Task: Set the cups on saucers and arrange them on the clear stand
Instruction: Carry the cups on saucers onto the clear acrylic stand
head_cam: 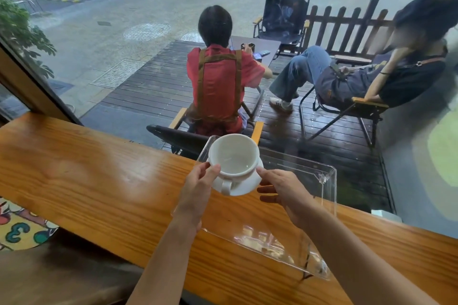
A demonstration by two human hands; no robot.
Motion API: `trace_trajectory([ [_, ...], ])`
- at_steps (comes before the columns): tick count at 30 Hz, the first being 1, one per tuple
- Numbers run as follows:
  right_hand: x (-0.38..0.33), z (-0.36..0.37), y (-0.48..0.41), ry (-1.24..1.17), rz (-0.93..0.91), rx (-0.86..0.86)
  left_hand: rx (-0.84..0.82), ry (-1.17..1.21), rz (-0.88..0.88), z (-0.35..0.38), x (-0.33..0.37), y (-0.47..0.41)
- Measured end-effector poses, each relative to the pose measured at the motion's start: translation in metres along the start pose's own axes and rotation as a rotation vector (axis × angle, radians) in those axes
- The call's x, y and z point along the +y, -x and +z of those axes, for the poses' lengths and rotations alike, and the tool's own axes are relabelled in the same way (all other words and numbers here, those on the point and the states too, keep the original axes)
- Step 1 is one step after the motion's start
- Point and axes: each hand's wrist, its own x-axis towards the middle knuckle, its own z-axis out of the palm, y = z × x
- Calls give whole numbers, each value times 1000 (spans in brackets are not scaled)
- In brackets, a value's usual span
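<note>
A white cup (234,156) sits on a white saucer (244,187), its handle pointing toward me. The pair is over the far left part of the clear stand (297,208), which rests on the wooden counter. My left hand (198,188) grips the saucer's left edge, thumb by the cup's rim. My right hand (280,188) holds the saucer's right edge with its fingertips. I cannot tell whether the saucer rests on the stand or hovers just above it.
The wooden counter (99,181) runs along a big window. Outside, two people sit on folding chairs on a dark deck. A colourful patterned mat (19,228) lies at the lower left, below the counter.
</note>
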Motion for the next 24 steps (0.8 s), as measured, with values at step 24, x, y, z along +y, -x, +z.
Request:
trace_trajectory([
  [24, 97, -271, 179, -89, -34, 692, -593, -720, 693, 257, 20, 101],
])
